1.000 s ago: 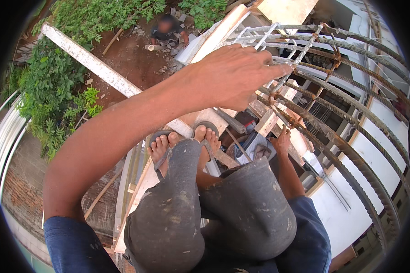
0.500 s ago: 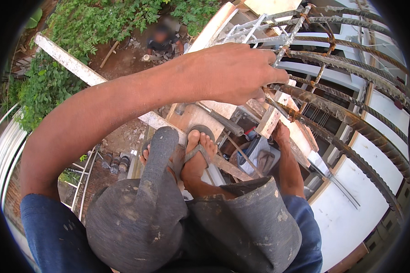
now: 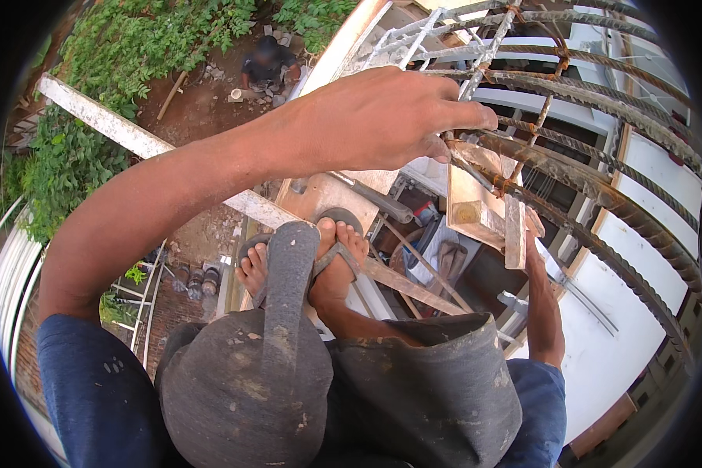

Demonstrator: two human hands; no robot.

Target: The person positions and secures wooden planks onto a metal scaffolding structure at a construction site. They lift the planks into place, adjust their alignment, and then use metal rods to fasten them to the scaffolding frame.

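Note:
My left hand [image 3: 382, 117] reaches across from the lower left and is closed on a thin bar of the rusty rebar cage [image 3: 585, 179], fingertips pinched at a tied joint. My right hand [image 3: 532, 234] hangs low on the right, gripping the edge of a pale wooden board [image 3: 483, 203] fixed under the bars; the board hides most of its fingers. My feet in sandals [image 3: 331, 261] stand on a narrow plank high above the ground. My left knee in grey trousers [image 3: 288, 312] is raised toward the camera.
Far below, a person [image 3: 265, 62] crouches on bare soil beside green bushes [image 3: 93, 156]. A long white beam [image 3: 132, 140] runs diagonally under me. White wall panels [image 3: 639, 257] lie behind the curved bars on the right.
My left knee has lifted up toward the camera and the view has moved closer to the cage. The left hand has stayed on the bars, its fingers pinching tighter.

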